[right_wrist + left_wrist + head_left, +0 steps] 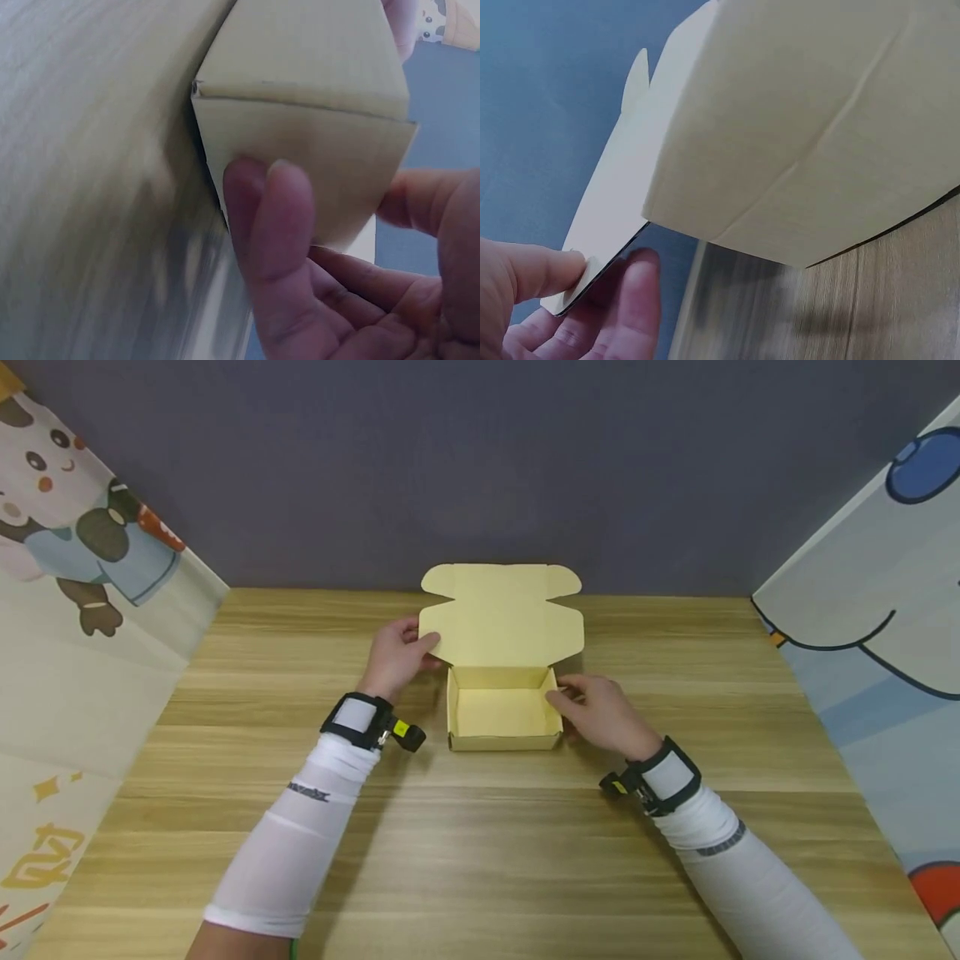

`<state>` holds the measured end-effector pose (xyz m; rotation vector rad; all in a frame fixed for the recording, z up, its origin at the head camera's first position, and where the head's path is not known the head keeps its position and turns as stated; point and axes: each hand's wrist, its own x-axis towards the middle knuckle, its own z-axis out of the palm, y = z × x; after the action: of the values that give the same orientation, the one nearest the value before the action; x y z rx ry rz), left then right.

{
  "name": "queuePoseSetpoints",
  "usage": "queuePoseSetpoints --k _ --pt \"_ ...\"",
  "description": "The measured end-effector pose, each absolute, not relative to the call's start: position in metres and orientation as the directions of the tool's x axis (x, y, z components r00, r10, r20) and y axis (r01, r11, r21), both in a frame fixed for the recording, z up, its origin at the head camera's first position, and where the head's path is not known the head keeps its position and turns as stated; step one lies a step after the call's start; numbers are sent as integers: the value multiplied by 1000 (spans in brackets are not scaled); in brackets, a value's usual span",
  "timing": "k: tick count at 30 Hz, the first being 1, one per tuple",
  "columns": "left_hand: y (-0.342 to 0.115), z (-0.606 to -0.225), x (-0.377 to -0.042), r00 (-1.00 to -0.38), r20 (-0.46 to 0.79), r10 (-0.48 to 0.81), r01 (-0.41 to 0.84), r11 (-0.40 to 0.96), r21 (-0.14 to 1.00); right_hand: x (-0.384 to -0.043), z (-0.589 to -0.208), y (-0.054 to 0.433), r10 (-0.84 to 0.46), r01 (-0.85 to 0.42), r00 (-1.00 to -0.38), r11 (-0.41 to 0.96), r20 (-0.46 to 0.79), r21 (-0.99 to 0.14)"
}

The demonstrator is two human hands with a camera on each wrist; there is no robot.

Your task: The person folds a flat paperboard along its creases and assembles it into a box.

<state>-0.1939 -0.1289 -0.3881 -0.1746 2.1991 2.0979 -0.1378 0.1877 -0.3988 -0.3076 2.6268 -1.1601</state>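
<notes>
My left hand (393,657) is pinching the lid (498,622); right of that grip, my right hand (603,714) is holding the box (504,742). I'm judging it light, easily creased, best gripped by its walls (307,56).

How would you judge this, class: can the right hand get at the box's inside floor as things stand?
Probably yes: the lid is open, leaving the inside floor uncovered. The right hand grips the nearby side wall, so its fingers would likely have to let go first.

I count one cardboard mailer box (506,743), two hands (395,658) (602,717), two white arm sleeves (288,843) (757,881), two wrist straps (356,718) (667,777), one wood-grain tabletop (487,852).
</notes>
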Motion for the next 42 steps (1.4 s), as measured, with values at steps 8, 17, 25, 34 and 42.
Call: queuePoseSetpoints --k 8,17,25,34,42 --pt "-126 -384 -193 -992 -123 -40 -124 37 992 -170 -383 210 -164 -44 -984 590 -66 -806" --pt "-129 -381 -192 -993 -101 -64 -107 94 990 -194 -372 208 -143 -117 -989 537 47 -835" --pt "-128 -375 -188 -995 -66 -69 -76 150 986 -198 -369 203 -129 -146 -987 527 91 -837" --pt "-124 -371 -182 -997 73 -29 63 259 964 -189 -358 193 -137 -167 -985 551 109 -818" --pt "-117 -366 -176 -989 144 -18 130 334 934 -181 -350 181 -146 -194 -980 552 135 -811"
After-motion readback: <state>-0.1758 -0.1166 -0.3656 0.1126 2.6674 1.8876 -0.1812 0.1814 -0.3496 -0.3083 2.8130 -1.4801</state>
